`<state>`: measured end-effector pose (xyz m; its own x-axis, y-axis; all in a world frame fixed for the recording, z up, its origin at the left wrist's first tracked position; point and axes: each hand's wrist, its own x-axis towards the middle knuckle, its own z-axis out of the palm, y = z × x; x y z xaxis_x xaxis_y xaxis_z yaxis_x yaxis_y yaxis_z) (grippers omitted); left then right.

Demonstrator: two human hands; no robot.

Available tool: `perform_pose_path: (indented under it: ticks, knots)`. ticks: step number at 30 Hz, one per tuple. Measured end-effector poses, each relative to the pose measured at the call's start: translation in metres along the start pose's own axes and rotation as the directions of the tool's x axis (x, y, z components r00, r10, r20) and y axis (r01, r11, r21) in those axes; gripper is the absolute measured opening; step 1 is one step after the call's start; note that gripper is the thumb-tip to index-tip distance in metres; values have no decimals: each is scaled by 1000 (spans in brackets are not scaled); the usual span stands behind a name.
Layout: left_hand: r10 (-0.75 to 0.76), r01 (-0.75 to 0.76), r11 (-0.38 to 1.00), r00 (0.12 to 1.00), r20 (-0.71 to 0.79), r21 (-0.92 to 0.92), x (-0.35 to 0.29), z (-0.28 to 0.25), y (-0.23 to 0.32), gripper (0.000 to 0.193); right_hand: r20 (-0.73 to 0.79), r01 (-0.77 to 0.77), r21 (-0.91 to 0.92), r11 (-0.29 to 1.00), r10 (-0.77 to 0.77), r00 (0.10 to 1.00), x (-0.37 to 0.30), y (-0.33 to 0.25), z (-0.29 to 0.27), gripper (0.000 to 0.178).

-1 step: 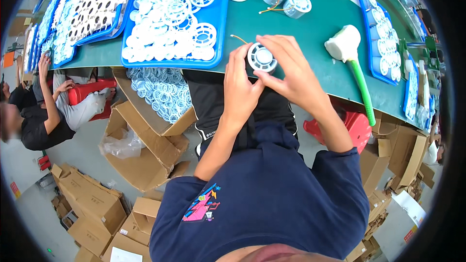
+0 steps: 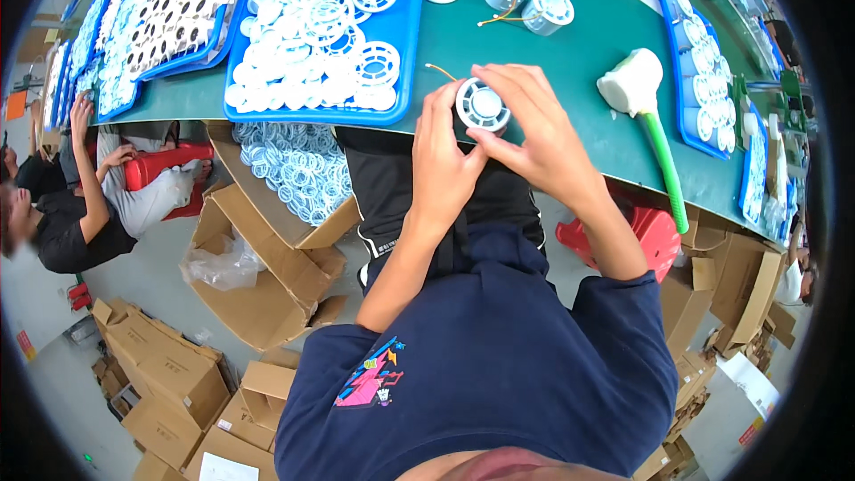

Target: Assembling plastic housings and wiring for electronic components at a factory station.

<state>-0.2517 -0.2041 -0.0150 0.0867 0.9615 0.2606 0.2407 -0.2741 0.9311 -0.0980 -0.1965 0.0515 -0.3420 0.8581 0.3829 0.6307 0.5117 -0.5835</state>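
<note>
Our left hand and right hand clamp fingers round one spool, perhaps unfinished; a capped pair stands at one o'clock.

Held cyl.: smooth plast. | blue tray: glossy plast. | tabletop: smooth | ctn: matt cardbd.

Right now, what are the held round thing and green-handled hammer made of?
The round thing looks like smooth, pale plastic, from its even white hub. The hammer's matte white head, without metallic shine, may be rubber or plastic; its bright green handle, probably plastic.
</note>
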Motion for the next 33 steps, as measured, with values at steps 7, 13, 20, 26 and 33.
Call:
perform_pose_path:
  ticks: [7,13,20,26,33]
  knots:
    - [27,-27,999,1000,-14,31,-2,-1,-4,68,-12,-60,-19,998,60,998,0,-3,-1,60]
    - [37,-37,998,999,-4,46,0,-1,-4,67,-18,-47,-3,999,47,999,-3,-4,-1,59]
    - [36,-36,998,999,-5,43,-1,0,-3,68,3,-57,-20,998,57,998,2,-10,-1,58]
    - [31,-31,999,999,-9,21,-1,0,-3,69,-37,-83,-21,996,82,996,-3,-8,3,58]
    - [43,-43,998,999,-11,49,0,1,-3,70,-70,-62,-61,996,58,996,-5,-12,7,58]
